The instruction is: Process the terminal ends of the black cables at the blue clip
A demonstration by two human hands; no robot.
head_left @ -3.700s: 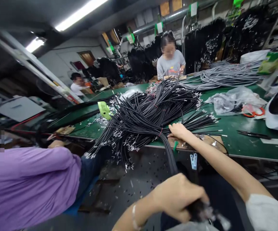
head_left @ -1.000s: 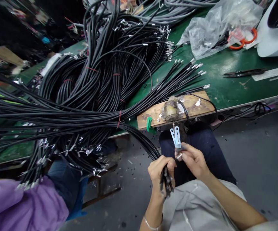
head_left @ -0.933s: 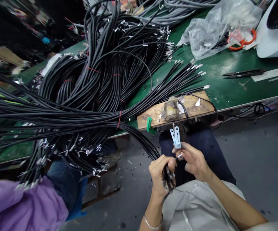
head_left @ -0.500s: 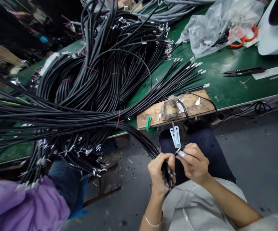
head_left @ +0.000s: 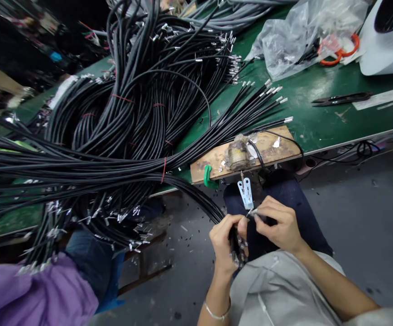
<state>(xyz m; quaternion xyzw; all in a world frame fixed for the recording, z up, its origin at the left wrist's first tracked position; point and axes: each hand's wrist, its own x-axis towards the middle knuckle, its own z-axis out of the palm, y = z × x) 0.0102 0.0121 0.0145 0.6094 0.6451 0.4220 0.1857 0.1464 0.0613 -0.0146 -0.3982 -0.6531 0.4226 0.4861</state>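
My left hand (head_left: 225, 237) is closed around a bundle of black cables (head_left: 203, 199), whose stripped ends (head_left: 239, 258) hang below the fist. Between thumb and forefinger, one cable end (head_left: 249, 213) sticks up with light, thin wires. My right hand (head_left: 278, 222) pinches at that end, its fingertips close to my left thumb; exactly what lies between them is too small to see. Just above the fingertips is a light blue clothespin (head_left: 246, 194), fixed to the shaft of a small motor (head_left: 239, 155). The motor sits on a wooden board (head_left: 213, 158) at the table edge.
A green clamp (head_left: 209, 177) grips the board. Large coils of black cable (head_left: 142, 113) cover the green table (head_left: 325, 129). Snips (head_left: 341, 98), orange-handled scissors (head_left: 339, 55) and a plastic bag (head_left: 281, 45) lie to the right. A person in purple (head_left: 47, 290) sits at left.
My right hand has turned slightly, its thumb and forefinger now closing at the wire end beside the clothespin. My left hand stays on the bundle. The view has shifted slightly.
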